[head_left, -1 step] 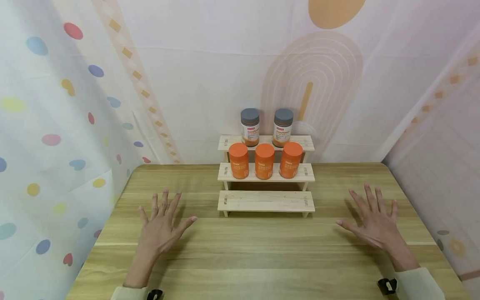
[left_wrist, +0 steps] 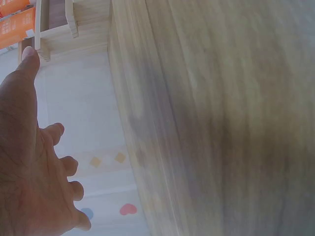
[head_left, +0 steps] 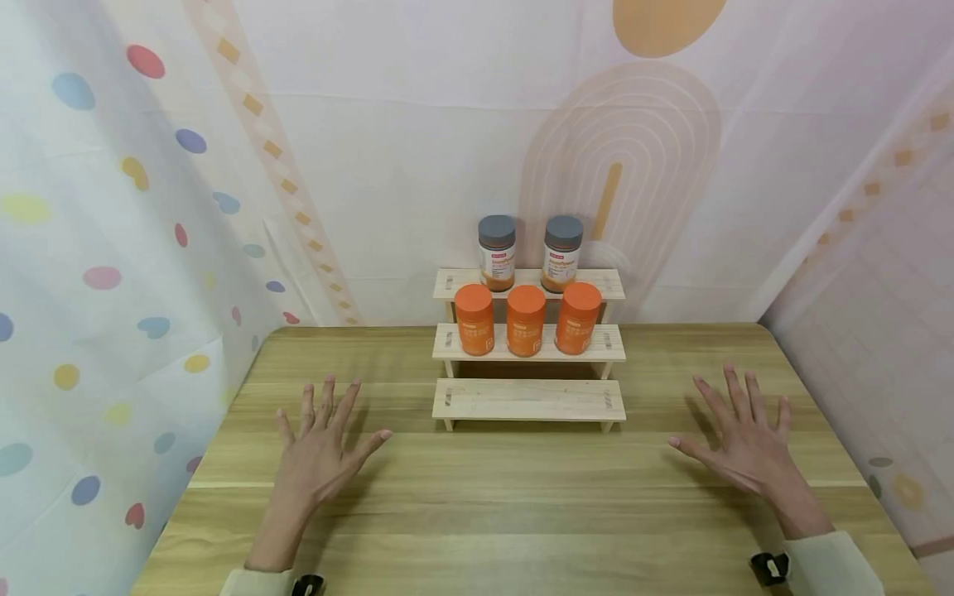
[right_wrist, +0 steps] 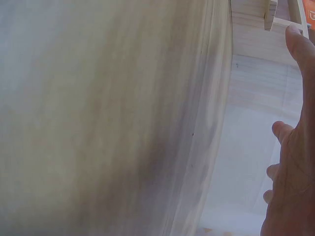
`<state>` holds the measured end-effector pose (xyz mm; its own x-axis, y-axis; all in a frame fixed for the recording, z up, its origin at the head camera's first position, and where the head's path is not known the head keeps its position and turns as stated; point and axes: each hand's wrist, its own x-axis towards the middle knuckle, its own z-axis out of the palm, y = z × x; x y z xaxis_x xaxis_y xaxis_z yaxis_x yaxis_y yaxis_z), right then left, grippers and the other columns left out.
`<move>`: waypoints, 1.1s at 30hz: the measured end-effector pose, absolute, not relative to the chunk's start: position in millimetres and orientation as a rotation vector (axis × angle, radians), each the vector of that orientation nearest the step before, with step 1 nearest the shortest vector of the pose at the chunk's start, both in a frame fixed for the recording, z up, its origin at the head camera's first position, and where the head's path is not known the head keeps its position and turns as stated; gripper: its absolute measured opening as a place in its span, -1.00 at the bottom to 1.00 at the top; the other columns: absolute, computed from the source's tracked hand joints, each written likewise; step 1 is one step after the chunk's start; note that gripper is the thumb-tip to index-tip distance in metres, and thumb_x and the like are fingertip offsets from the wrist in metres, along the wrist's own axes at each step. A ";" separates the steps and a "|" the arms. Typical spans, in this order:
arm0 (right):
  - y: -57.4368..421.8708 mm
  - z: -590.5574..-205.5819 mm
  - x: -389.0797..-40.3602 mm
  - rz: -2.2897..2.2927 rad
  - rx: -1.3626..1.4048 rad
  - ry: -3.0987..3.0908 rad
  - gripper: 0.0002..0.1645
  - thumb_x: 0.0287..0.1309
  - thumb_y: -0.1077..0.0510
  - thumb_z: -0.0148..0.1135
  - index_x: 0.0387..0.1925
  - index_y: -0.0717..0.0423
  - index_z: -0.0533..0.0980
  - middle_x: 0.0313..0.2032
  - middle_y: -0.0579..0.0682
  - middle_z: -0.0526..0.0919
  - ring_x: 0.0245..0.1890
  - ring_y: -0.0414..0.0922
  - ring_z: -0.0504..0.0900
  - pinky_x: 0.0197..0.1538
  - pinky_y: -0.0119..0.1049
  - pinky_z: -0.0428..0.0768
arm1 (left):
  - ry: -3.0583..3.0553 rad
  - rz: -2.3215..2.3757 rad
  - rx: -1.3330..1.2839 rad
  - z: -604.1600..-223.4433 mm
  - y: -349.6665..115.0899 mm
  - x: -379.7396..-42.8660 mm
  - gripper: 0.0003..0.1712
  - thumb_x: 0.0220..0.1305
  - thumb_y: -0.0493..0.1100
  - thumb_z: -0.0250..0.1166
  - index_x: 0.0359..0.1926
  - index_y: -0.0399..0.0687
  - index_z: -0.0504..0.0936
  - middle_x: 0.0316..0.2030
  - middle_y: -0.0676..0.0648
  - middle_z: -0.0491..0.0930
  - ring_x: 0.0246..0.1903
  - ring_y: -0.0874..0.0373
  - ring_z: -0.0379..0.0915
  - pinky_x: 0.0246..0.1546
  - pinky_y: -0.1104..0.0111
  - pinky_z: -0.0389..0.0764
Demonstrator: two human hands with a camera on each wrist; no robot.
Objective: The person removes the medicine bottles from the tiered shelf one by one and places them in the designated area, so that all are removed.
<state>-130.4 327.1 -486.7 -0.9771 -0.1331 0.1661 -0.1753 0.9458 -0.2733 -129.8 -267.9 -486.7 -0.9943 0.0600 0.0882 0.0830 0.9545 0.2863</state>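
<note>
My left hand [head_left: 316, 455] is held above the table with fingers spread, left of a three-step wooden rack [head_left: 529, 401]. On the other side my right hand [head_left: 745, 447] has its fingers spread too, and neither hand holds anything. The middle step bears three orange jars, a left one [head_left: 474, 321], a centre one [head_left: 525, 323] and a right one [head_left: 577, 320]. Two jars with grey lids, one on the left [head_left: 497, 255] and one on the right [head_left: 561, 257], stand upright on the top step. Both wrist views show the hands apart from the tabletop.
The wooden table [head_left: 522, 513] reaches back to a patterned cloth [head_left: 417, 165] hanging behind the rack. More cloth with coloured dots [head_left: 97, 331] hangs along the left edge, and a pale cloth [head_left: 879, 331] along the right.
</note>
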 end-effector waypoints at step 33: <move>300.3 -457.6 -151.8 0.593 0.287 -2.864 0.10 0.30 -0.35 0.23 0.65 -0.17 -0.07 0.65 0.15 -0.35 0.63 0.28 -0.32 0.38 0.59 -0.29 | -2.977 -0.945 -0.140 -500.7 -219.4 -158.2 0.00 0.47 0.43 0.01 0.67 0.18 -0.21 0.62 -0.37 -0.32 0.52 -0.54 -0.18 0.35 -0.45 0.09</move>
<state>-151.8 300.3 -457.6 -0.9607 -0.1479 0.2349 -0.2289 0.9006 -0.3694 -158.2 -219.4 -500.7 -0.9959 0.0808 0.0415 0.0899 0.8133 0.5748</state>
